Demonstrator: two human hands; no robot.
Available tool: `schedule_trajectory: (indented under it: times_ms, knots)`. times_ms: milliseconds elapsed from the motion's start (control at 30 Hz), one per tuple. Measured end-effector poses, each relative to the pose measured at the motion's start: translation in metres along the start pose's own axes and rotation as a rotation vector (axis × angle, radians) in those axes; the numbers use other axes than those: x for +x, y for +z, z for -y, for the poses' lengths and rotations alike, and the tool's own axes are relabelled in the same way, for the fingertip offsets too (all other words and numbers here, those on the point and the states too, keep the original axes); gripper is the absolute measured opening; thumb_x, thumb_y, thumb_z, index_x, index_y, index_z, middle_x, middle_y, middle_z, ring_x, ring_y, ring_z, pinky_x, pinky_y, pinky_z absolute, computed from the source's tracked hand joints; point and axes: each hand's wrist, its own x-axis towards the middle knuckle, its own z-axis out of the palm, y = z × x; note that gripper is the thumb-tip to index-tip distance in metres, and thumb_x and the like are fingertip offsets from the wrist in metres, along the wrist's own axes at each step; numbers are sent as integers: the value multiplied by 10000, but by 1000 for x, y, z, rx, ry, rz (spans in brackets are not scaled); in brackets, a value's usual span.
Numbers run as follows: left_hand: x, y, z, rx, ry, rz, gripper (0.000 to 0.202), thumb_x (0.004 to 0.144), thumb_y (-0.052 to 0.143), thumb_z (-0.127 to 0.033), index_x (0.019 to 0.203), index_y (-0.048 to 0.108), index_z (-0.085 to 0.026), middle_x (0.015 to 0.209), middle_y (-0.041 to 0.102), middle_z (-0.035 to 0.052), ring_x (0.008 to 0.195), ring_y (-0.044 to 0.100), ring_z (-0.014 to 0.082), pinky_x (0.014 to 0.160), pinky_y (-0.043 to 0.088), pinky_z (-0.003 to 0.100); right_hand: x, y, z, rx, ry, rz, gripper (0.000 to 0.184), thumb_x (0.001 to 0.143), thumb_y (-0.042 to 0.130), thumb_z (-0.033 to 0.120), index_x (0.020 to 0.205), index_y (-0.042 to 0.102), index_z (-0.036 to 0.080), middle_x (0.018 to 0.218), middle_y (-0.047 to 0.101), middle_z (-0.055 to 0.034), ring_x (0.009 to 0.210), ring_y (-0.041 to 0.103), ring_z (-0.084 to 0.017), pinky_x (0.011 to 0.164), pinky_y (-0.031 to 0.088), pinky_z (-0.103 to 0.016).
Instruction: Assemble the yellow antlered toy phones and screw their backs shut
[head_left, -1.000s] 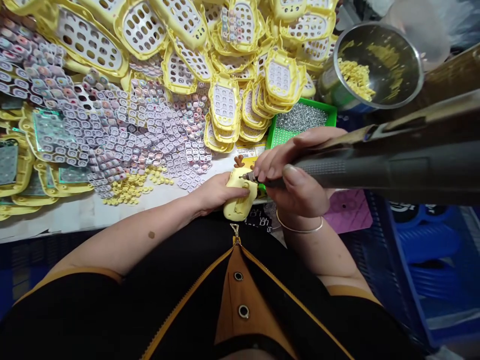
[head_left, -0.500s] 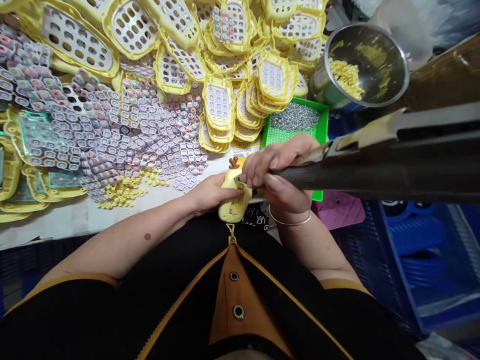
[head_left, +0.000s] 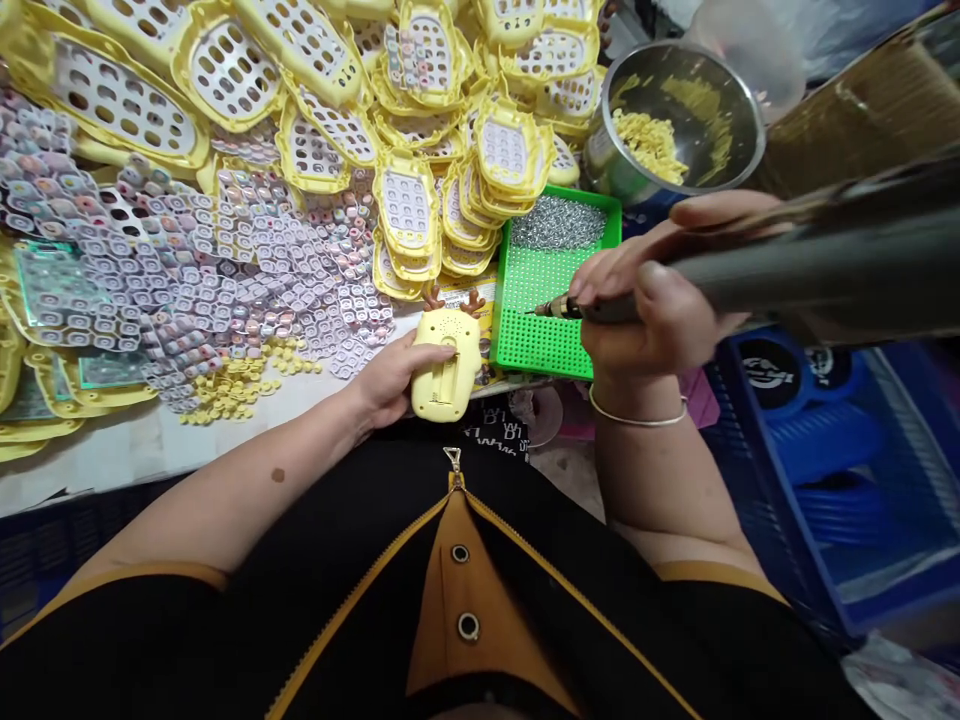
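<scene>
My left hand (head_left: 386, 385) grips a yellow toy phone (head_left: 459, 380) with brown antlers, its back facing up. The thumb lies across the back, by a long recess; small screw holes show at the corners. Wrapped in my right hand (head_left: 652, 315) is a dark electric screwdriver (head_left: 817, 265), its body stretching off to the right. Its thin bit points left, over the perforated floor of a green tray (head_left: 536, 345), apart from the toy. Small silver screws (head_left: 559, 222) are heaped at the tray's far end. Whether a screw sits on the bit is too small to tell.
Yellow phone shells (head_left: 409, 205) lie stacked behind the toy. Keypad sheets (head_left: 225, 250) and small yellow pieces (head_left: 232, 385) cover the left. A steel bowl (head_left: 739, 110) with yellow bits stands at the back right. Blue crates (head_left: 847, 610) stand at the lower right.
My right hand has drawn the screwdriver off the toy phone and rightward over the green tray. In my left hand the toy has turned so its back faces up more fully.
</scene>
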Motion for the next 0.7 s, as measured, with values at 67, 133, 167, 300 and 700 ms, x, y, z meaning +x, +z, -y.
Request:
schedule_trajectory:
  times_ms: [67, 133, 167, 300, 700]
  knots:
    - [2, -1, 1, -5, 16, 8, 436, 707, 744, -185, 1124, 619, -179, 971, 747, 76, 819, 702, 227, 793, 564, 406, -1, -11, -16, -71, 17, -24, 267, 723, 750, 456, 941, 647, 342, 562, 474, 73, 389, 436, -121, 380, 379, -303]
    - [3, -1, 2, 7, 25, 11, 434, 726, 750, -200, 1138, 614, -191, 1036, 744, 82, 868, 702, 230, 843, 558, 422, -3, -17, -30, -120, 45, -21, 304, 726, 738, 500, 963, 616, 353, 570, 466, 73, 390, 426, -122, 384, 395, -310]
    - [3, -1, 3, 13, 26, 10, 438, 735, 751, -207, 1148, 608, -195, 1056, 741, 85, 883, 702, 231, 859, 556, 428, -4, -19, -35, -140, 54, -24, 319, 728, 729, 520, 970, 601, 357, 579, 465, 72, 393, 424, -122, 389, 405, -315]
    - [2, 1, 3, 22, 20, -18, 496, 748, 764, -230, 1204, 570, -212, 1088, 734, 84, 895, 706, 230, 855, 569, 433, -6, -20, -44, -168, 64, -35, 350, 729, 724, 548, 973, 581, 341, 618, 466, 66, 416, 434, -115, 415, 433, -310]
    - [5, 0, 0, -12, -8, -45, 492, 827, 743, -263, 1269, 531, -223, 1139, 725, 106, 915, 727, 239, 905, 580, 485, -4, -23, -53, -131, 67, 43, 298, 754, 755, 462, 987, 629, 328, 603, 488, 69, 437, 474, -114, 433, 418, -286]
